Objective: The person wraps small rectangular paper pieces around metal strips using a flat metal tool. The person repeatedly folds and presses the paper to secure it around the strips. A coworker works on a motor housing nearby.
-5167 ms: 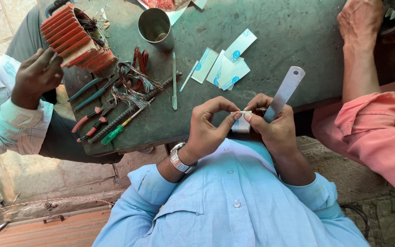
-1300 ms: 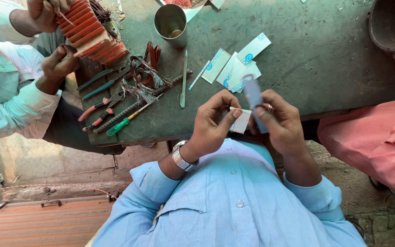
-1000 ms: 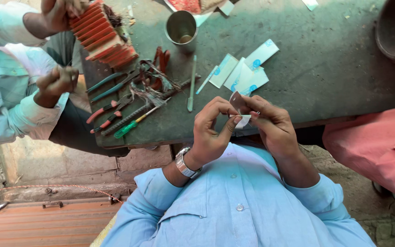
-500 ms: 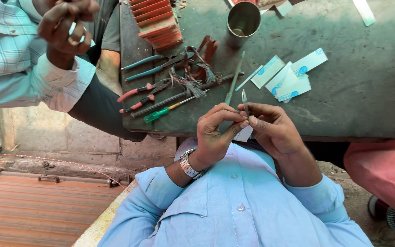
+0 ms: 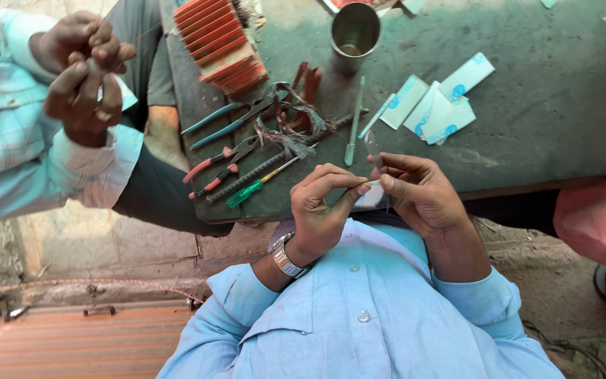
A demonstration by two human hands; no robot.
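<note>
dusty green table (image 5: 541, 140) fills the view, with a red finned block (image 5: 220, 43), a steel cup (image 5: 355, 31), a heap of pliers and a green screwdriver (image 5: 247, 193), and pale blue paper packets (image 5: 433, 105) on it. at its near edge the left hand (image 5: 320, 210) and right hand (image 5: 422, 193) meet, fingers pinched shut on a small white packet (image 5: 372, 196); the right also pins a thin clear strip (image 5: 373, 147). it looks like unwrapping or peeling is in hand, calling next for a careful, steady pull. a co-worker's hands (image 5: 82, 70) work apart, at the left.

The small clear strip (image 5: 373, 147) (partly behind fingers) is too blurred to identify.
</note>
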